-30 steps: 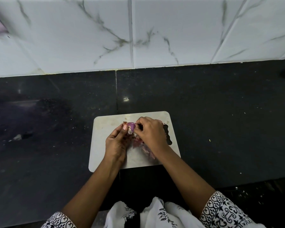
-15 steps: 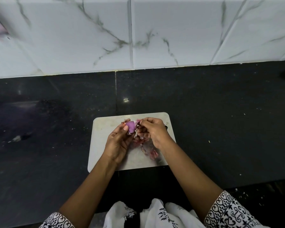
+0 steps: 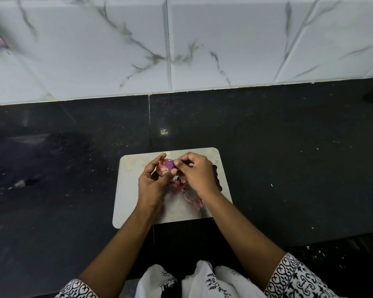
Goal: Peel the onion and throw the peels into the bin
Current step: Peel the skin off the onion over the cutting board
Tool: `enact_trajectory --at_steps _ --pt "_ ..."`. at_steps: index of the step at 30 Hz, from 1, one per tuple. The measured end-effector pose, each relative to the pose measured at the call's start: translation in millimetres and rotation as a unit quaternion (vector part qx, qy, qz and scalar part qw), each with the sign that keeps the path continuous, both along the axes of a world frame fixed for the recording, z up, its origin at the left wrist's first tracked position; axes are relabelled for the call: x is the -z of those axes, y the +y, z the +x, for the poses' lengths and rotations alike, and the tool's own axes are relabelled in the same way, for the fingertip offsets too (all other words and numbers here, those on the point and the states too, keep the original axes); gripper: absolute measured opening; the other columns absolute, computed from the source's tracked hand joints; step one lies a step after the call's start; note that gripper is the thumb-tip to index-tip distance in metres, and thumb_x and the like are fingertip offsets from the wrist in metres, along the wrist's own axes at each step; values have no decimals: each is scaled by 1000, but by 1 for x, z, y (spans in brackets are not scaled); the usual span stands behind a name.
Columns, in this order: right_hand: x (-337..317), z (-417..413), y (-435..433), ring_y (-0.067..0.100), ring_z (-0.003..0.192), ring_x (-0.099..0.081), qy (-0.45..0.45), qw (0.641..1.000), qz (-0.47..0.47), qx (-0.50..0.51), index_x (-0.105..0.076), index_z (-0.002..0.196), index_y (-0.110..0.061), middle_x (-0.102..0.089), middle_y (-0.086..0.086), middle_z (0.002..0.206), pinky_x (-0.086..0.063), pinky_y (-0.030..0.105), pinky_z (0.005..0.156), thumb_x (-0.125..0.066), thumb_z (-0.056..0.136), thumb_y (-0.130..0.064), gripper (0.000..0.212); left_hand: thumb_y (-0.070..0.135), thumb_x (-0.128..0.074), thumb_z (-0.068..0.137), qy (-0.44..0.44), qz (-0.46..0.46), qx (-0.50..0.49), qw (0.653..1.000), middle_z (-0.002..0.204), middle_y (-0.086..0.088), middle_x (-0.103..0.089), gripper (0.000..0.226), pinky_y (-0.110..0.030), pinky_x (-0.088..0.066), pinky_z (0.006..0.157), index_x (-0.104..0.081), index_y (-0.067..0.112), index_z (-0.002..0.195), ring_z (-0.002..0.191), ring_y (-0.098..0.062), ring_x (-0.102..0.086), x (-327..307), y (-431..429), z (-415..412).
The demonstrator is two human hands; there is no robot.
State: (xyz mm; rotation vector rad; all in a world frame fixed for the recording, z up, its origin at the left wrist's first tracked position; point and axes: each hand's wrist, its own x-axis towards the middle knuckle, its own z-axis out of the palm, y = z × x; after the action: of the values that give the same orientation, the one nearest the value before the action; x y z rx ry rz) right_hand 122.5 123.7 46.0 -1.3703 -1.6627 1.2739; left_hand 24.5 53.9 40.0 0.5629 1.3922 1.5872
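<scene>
White garment [image 3: 204,281]; sleeves [image 3: 297,276] patterned in black scrollwork.

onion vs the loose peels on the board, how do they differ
The onion is one rounded bulb; the peels are thin scattered scraps. The onion is held in the left hand, with the right hand pinching its skin; the peels lie loose on the cutting board. Both are pinkish purple.

Dark counter [image 3: 289,168] free left and right of board [image 3: 129,190]. Tiled wall [image 3: 202,50] closes far side. Peels [image 3: 197,203] litter board's near right.
</scene>
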Motion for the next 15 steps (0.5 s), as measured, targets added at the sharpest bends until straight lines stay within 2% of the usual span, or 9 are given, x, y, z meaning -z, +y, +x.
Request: enact_trajectory --at_steps 3,6,9,11,13,15 --pt "-1 -3 -2 13 72 -68 -39 998 41 2 -68 83 -16 -71 -2 78 -58 41 70 -64 86 -21 7 -1 -65 82 -18 -5 -8 1000 108 -4 -69 39 -18 -54 69 -62 10 120 89 -7 -69 2 1 -1" --pt "1 -2 3 13 68 -69 -50 998 29 -10 -66 81 -17 -71 0 76 -58 42 67 -62 87 -22 8 11 -70 77 -123 12 -10 992 105 -14 -70 37 -27 -56 74 -64 11 113 93 -22 -69 3 2 -6" --pt "2 5 11 11 73 -63 -126 990 69 -12 -67 85 -13 -71 1 82 -47 24 66 -63 87 -21 9 30 -76 73 -164 19 21 986 99 -11 -73 46 -28 -58 76 -63 11 114 93 -22 -70 5 2 -8" --pt "0 11 16 13 76 -62 -149 984 103 2 -67 85 -12 -70 0 82 -42 21 64 -63 86 -15 6 30 -64 80 -187 7 35 982 100 -10 -73 38 -26 -57 73 -63 12 113 94 -21 -70 7 2 -8" --pt "-2 16 20 17 80 -64 -160 979 125 -15 -69 89 -11 -70 0 84 -47 24 70 -62 85 -8 9 28 -57 87 -219 -9 31 975 98 -9 -74 30 -24 -57 68 -64 9 109 93 -21 -71 7 2 -9" --pt "-3 18 22 22 91 -63 -215 963 139 -89 -70 102 -10 -69 7 98 -49 29 83 -60 85 -4 21 29 -48 92 -235 -22 23 971 94 -8 -75 30 -24 -57 64 -65 7 103 89 -19 -70 7 2 -9"
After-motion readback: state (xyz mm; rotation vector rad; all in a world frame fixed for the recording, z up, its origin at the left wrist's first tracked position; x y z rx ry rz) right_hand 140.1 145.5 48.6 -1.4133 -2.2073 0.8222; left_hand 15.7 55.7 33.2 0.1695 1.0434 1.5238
